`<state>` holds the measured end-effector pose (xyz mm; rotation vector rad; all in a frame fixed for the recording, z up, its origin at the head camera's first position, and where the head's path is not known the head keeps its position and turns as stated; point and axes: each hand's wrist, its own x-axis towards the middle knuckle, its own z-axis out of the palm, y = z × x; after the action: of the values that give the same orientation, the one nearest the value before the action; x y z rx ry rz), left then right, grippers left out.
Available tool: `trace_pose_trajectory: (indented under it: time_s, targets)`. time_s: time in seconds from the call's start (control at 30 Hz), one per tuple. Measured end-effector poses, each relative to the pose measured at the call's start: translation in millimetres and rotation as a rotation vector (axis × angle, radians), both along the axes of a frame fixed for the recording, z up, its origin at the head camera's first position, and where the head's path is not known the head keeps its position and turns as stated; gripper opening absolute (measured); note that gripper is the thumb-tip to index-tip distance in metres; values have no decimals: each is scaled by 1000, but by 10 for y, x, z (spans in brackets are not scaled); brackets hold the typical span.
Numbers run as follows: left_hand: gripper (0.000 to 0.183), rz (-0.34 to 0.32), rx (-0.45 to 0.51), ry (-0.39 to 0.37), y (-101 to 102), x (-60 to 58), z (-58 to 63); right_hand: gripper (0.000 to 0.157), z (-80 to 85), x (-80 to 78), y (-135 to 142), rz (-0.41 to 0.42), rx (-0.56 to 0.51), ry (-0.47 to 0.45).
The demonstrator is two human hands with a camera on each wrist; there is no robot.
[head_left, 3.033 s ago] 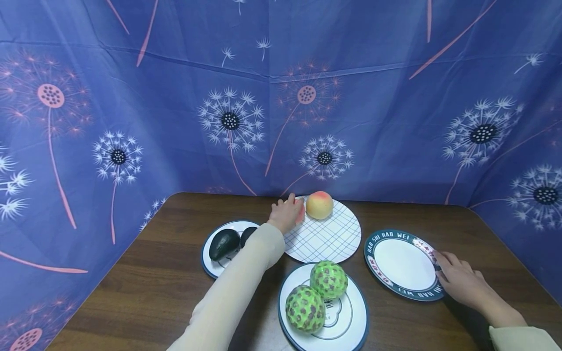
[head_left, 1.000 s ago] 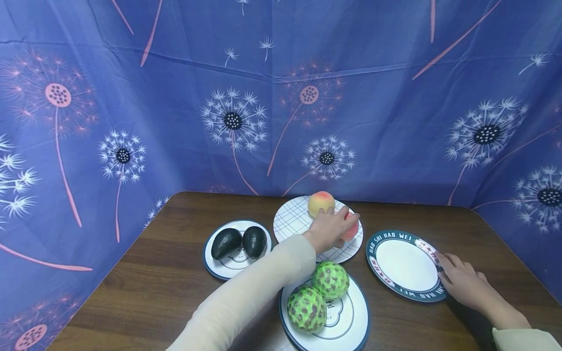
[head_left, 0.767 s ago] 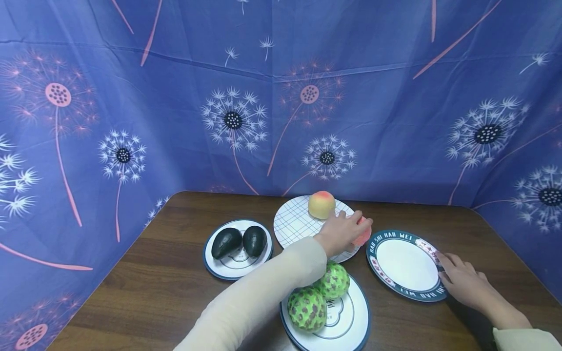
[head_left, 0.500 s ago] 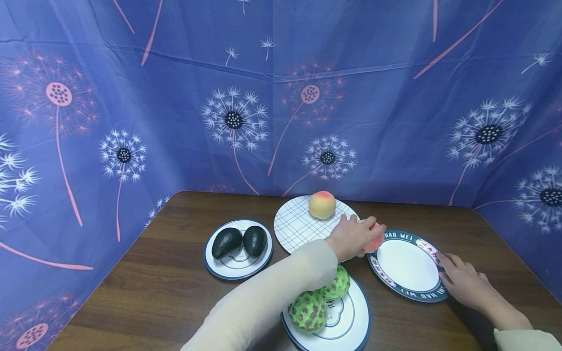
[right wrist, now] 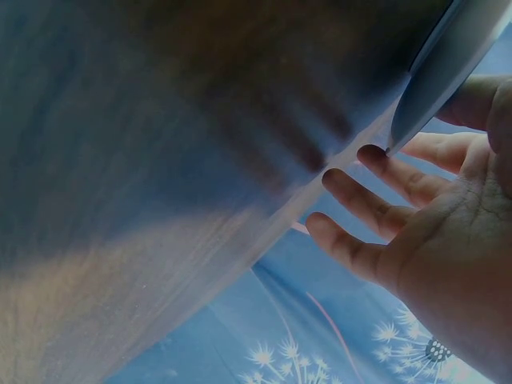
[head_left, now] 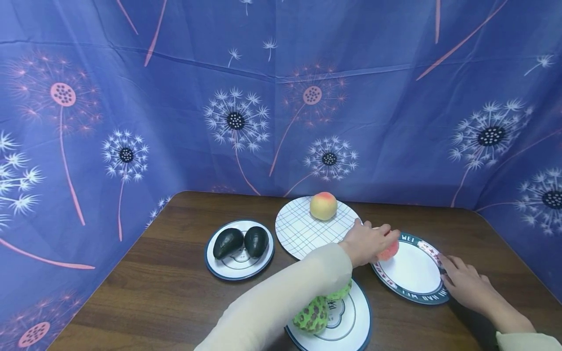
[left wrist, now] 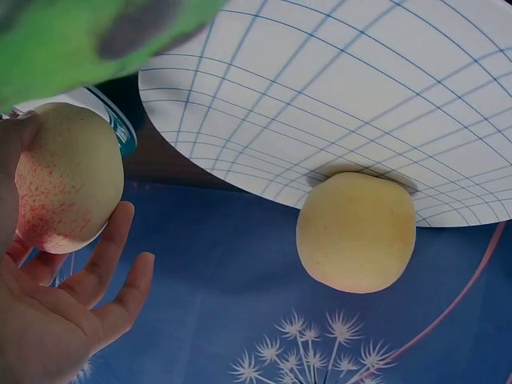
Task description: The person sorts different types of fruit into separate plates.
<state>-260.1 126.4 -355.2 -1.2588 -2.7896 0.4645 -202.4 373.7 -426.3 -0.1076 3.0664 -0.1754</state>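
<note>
My left hand [head_left: 364,241] grips a pink-red peach [head_left: 389,251] over the left side of a white plate with a green lettered rim [head_left: 423,296]. In the left wrist view the thumb and fingers curl round this peach [left wrist: 72,176], which looks pale yellow speckled with red. A second peach [head_left: 323,206], yellow with a red top, sits on a blue-checked white plate [head_left: 296,229] behind the left hand. My right hand [head_left: 467,282] rests at the right rim of the green-rimmed plate. In the right wrist view its fingers [right wrist: 360,196] are spread and fairly straight near the plate's edge [right wrist: 436,88].
Two dark green avocados lie on a small blue-rimmed plate [head_left: 239,278] at left. Nearest the front, a blue-rimmed plate [head_left: 355,331] bears two bumpy green round fruits [head_left: 312,314], partly hidden by my left sleeve. A blue dandelion-print cloth [head_left: 386,122] hangs behind the wooden table [head_left: 145,287].
My left hand has carried the pink-red peach rightward, off the checked plate to above the green-rimmed plate's left side. The right hand stays at that plate's rim.
</note>
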Motion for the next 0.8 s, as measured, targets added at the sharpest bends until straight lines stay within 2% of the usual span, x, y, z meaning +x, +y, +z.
trace_pose_trajectory:
  time_s: [0.37,0.8]
  targets:
    - [84,-24,-66,-29,97,41,-61,56,-16,-4,8,15,17,26]
    - [83,-71,-94,-16,101,94,-95,57,-16,-8,1,7,13,12]
